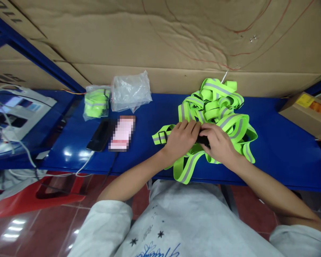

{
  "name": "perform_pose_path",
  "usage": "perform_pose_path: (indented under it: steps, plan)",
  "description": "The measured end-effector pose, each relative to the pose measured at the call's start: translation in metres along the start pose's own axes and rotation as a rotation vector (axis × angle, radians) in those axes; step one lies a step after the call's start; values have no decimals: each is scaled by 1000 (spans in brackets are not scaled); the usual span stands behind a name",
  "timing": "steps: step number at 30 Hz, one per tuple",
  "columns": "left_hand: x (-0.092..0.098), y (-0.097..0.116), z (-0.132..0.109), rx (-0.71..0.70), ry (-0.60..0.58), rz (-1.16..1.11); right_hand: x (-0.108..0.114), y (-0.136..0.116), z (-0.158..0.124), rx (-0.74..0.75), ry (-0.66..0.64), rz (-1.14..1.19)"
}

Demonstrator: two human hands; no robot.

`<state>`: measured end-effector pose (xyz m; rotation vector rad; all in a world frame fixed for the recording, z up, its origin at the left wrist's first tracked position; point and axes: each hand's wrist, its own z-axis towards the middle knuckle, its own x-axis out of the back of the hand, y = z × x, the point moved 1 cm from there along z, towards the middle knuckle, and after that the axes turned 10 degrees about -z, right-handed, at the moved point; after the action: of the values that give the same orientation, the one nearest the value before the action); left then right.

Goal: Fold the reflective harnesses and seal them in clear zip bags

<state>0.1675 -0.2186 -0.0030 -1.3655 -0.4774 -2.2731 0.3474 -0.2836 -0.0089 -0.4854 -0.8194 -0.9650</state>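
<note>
Left hand point(180, 141): it is resting knuckles up at the centre of the frame, fingers curling inward and pinching one end of a small black buckle point(203, 139).
Right hand point(219, 142): it is sitting just right of the left, touching it, fingers bent and pinching the same buckle from the other side.
Black buckle: it is showing only as a dark sliver between the two hands, mostly covered by fingers.
Reflective straps point(219, 103): a tangled heap of neon-green webbing with grey stripes is lying on the table at centre right, directly behind and under both hands. One loop is hanging over the near edge, and one end is sticking out to the left with a dark slider point(162, 136) on it.
Table point(283, 150): its glossy blue top is running across the middle of the frame.
Bagged straps point(96, 102): a clear bag of the same green webbing is sitting at upper left of centre, touching a crumpled clear plastic bag point(130, 91) on its right.
Phone point(100, 135): a black one is lying flat just in front of the bags, beside a blurred pink rectangle point(122, 133).
Cardboard sheet point(176, 43): it is standing behind the table, filling the top of the frame.
Cardboard box point(307, 112): it is sitting at the far right edge.
</note>
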Motion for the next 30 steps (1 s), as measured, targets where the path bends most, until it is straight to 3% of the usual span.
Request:
perform_pose_path:
  steps: [4, 9, 14, 19, 21, 25, 30]
  plan:
    - [12, 4, 2, 27, -6, -94, 8, 0, 10, -48, -23, 36]
    - [58, -8, 10, 135, 25, -436, 43, 16, 30, -92, -133, 142]
    - [89, -21, 29, 19, -46, -1184, 82, 20, 56, -181, -10, 330]
    - [95, -28, 49, 124, -1, -1385, 99, 16, 85, -253, 163, 407]
    - [93, -31, 54, 213, 28, -1448, 99, 22, 93, -235, 101, 525]
    - [88, -38, 62, 300, 6, -1667, 89, 43, 99, -171, -181, 918]
    - [84, -37, 74, 331, 94, -1803, 65, 55, 96, -397, -284, 1109]
